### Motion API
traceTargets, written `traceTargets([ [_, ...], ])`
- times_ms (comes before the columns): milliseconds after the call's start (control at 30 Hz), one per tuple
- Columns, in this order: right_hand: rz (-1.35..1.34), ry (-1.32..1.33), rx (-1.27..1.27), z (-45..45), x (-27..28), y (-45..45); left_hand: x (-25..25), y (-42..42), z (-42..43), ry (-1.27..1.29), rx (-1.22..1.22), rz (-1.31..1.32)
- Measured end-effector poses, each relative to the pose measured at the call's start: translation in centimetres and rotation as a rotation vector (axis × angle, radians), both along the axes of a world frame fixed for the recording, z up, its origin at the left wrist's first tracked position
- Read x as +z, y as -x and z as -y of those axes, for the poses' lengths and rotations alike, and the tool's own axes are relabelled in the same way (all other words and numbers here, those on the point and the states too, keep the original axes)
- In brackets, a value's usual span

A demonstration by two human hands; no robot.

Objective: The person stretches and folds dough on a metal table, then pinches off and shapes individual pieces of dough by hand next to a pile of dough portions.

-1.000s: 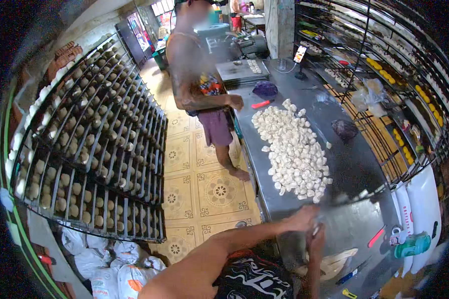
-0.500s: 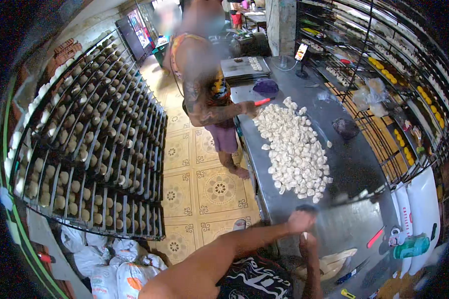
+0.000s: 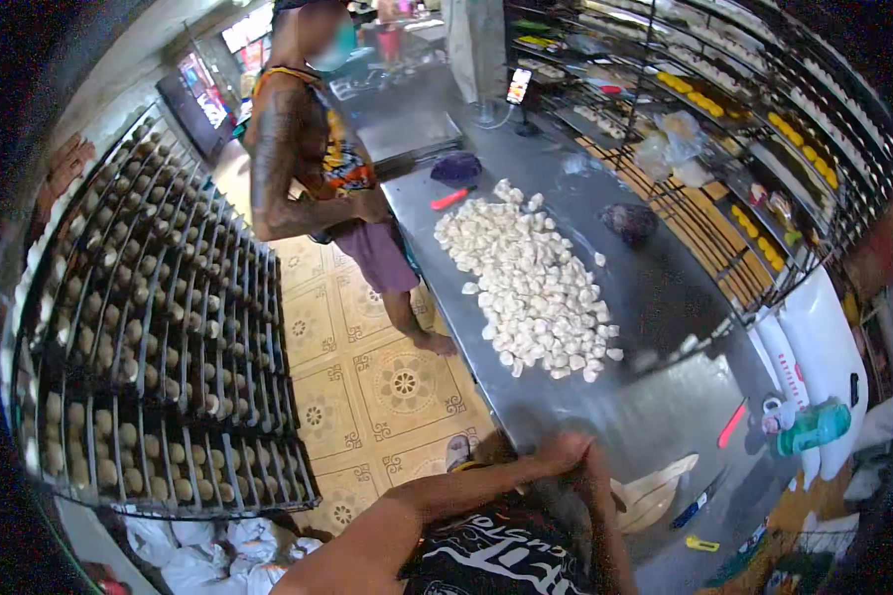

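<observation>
Head view: at the lower centre of the frame, the person's left hand [image 3: 566, 451] and right hand [image 3: 596, 470] meet; their fingers are too blurred to tell how far open they are or whether they hold anything. Small, rounded white lumps [image 3: 536, 283] lie heaped mid-frame on the grey metal table [image 3: 680, 302]; a long pale strip [image 3: 657, 494] lies lower right, near the right hand.
</observation>
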State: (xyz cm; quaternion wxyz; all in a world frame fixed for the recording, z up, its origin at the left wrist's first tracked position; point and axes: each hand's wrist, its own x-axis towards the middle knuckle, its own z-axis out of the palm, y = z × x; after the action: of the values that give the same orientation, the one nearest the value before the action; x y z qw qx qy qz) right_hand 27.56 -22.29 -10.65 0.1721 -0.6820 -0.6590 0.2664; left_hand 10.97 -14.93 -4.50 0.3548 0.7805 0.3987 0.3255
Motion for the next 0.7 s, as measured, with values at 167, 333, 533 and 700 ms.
traceTargets([
  [167, -0.06, 0.229, -0.12, 0.9, 3.5, 0.7, 0.1, -1.3, -2.7, 0.237, 0.02, -0.185],
  [333, -0.215, 0.136, -0.293, -2.8, 14.8, 4.1, 3.5, -2.3, -8.3, 0.302, 0.19, -0.415],
  [533, -0.49, -0.136, -0.21, -3.1, 10.0, 5.4, 1.2, 2.1, -6.0, -0.016, -0.277, -0.137],
  [700, -0.513, -0.121, -0.074, -3.1, 8.4, 3.0, 1.2, 2.8, -1.9, 0.193, -0.211, -0.121],
])
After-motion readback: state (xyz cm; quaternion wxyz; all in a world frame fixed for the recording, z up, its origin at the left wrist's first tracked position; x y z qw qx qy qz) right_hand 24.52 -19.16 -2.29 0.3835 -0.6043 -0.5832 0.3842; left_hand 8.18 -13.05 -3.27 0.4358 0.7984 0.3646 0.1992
